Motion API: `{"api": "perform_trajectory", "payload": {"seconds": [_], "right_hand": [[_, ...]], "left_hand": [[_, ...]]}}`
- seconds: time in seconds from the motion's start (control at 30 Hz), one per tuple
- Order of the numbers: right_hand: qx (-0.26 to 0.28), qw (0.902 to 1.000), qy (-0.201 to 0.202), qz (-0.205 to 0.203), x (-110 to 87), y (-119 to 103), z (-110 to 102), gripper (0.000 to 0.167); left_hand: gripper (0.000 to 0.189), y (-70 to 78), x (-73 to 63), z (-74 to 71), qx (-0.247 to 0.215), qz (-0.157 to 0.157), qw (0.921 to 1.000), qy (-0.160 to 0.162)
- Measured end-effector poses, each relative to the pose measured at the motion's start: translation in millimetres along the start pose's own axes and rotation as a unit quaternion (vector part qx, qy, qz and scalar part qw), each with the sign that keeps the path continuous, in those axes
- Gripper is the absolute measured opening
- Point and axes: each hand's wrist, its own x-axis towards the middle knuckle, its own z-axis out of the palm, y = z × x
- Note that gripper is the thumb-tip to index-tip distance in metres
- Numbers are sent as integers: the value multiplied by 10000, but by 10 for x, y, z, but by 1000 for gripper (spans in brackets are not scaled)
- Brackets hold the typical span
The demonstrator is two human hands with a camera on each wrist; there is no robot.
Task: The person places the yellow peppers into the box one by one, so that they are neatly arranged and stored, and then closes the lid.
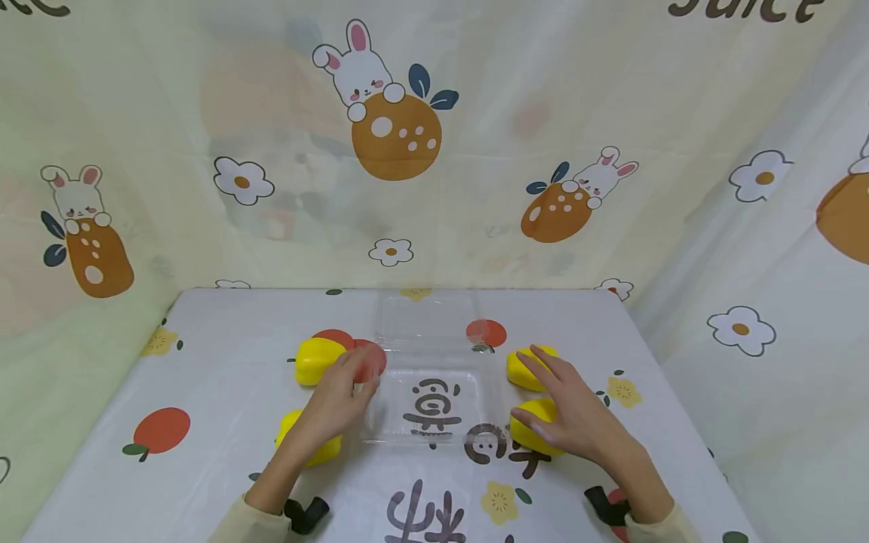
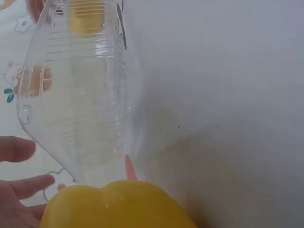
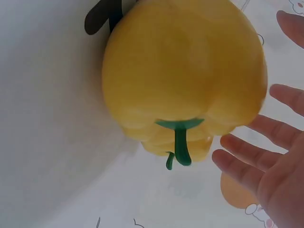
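Note:
A clear plastic clamshell box (image 1: pixel 475 411) lies in the middle of the table, its lid (image 1: pixel 428 320) folded back. Two yellow bell peppers, one farther back (image 1: pixel 314 362) and one nearer (image 1: pixel 327 452), sit to its left. My left hand (image 1: pixel 339 403) hovers between them and the box, fingertips close to the box's left edge, holding nothing. On the box's right are two more, a back pepper (image 1: pixel 523 373) and a front pepper (image 1: pixel 529 434). My right hand (image 1: pixel 573 411) is spread beside these, fingers straight. Green stems (image 3: pixel 181 145) show in the right wrist view.
A white tablecloth (image 1: pixel 224 490) printed with fruit, flowers and brown lettering covers the table. Patterned curtains (image 1: pixel 292 241) hang behind and at both sides. Black straps (image 1: pixel 305 516) are at both wrists.

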Motion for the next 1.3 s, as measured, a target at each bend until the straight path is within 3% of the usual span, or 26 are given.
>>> {"api": "perform_trajectory", "payload": {"seconds": [0.13,0.43,0.7,0.93,1.3], "right_hand": [[35,10000,-52,52,-45,17,-28,82],[440,9990,-54,107,-118,56,-105,69],[686,9974,-221,84,-158,154,-109,58],[743,9954,-456,395,-198,214,-36,61],[923,9951,-275,206,-291,334,18,69]], "left_hand": [[59,-25,12,-16,-275,-84,9996,-4],[58,-54,39,-41,-618,-589,9961,-200],[58,-72,74,-48,-1261,-1065,9849,-527],[59,-81,78,-34,-1389,-1163,9819,-556],[59,-88,111,-22,-1601,-1093,9791,-610]]}}
